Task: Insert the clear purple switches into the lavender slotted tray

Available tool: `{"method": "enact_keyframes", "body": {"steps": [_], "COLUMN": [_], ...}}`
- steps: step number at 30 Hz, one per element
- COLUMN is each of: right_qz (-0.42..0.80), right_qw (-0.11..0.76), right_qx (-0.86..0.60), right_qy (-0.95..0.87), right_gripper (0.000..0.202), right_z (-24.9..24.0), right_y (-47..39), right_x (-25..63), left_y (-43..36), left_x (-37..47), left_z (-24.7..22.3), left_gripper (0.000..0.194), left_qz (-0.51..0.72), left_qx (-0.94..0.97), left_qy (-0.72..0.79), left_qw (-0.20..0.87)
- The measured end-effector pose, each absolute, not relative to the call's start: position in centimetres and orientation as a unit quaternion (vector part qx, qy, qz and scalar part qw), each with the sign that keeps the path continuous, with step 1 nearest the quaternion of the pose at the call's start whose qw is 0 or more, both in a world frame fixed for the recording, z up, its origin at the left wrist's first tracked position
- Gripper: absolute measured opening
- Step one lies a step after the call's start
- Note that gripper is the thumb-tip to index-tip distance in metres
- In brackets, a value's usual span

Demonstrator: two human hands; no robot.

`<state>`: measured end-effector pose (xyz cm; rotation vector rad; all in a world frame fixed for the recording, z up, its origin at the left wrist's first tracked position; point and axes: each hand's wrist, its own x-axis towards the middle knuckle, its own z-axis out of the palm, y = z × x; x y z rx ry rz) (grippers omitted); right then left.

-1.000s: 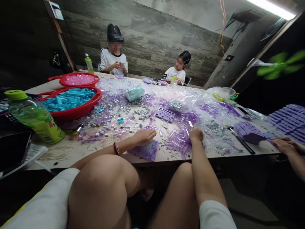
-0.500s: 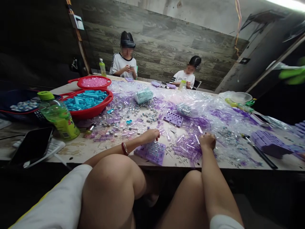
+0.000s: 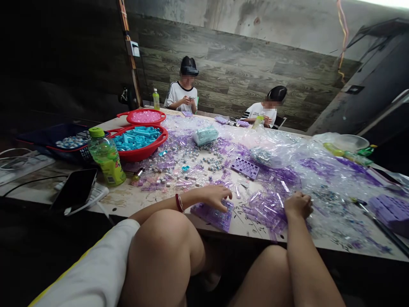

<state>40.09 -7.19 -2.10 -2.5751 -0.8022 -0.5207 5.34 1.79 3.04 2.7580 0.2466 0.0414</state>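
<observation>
My left hand (image 3: 219, 197) is over a purple slotted plate (image 3: 211, 217) lying at the table's front edge. Its fingers are spread and curve down toward small clear pieces on the plate; whether the fingertips touch them I cannot tell. To the right, my right hand (image 3: 298, 205) rests beside a heap of clear purple plastic strips (image 3: 263, 209). Its fingers are curled together, and anything inside them is hidden. Behind the heap lies another purple slotted plate (image 3: 245, 168) with dark rectangular openings.
At the left are a drink bottle (image 3: 108, 160), a phone (image 3: 75, 187), a red basket of blue pieces (image 3: 137, 140) and one of pink pieces (image 3: 145, 117). Plastic bags (image 3: 284, 149) and small metallic bits cover the middle. Stacked purple plates (image 3: 388, 211) stand right. Two people sit opposite.
My left hand has gone from pinched fingers above the plate to spread fingers lower over it. My right hand stays by the strips, fingers curled. The camera view has turned left.
</observation>
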Motion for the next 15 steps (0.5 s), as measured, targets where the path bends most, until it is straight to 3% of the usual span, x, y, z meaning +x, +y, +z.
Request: {"method": "enact_keyframes", "body": {"steps": [6, 15], "right_qz": [-0.183, -0.181], "right_qw": [0.19, 0.183], "right_qx": [-0.923, -0.924], "right_qy": [-0.28, -0.283], "right_gripper": [0.034, 0.035], "right_z": [-1.99, -1.81], "right_y": [-7.04, -7.15], "right_x": [39.91, 39.68], "left_y": [2.0, 2.32], "left_x": [5.41, 5.43], "left_z": [2.99, 2.94], "left_gripper": [0.033, 0.038], "left_qz": [0.004, -0.011], "left_qx": [0.976, 0.97], "left_qy": [0.094, 0.102], "left_qw": [0.195, 0.218]}}
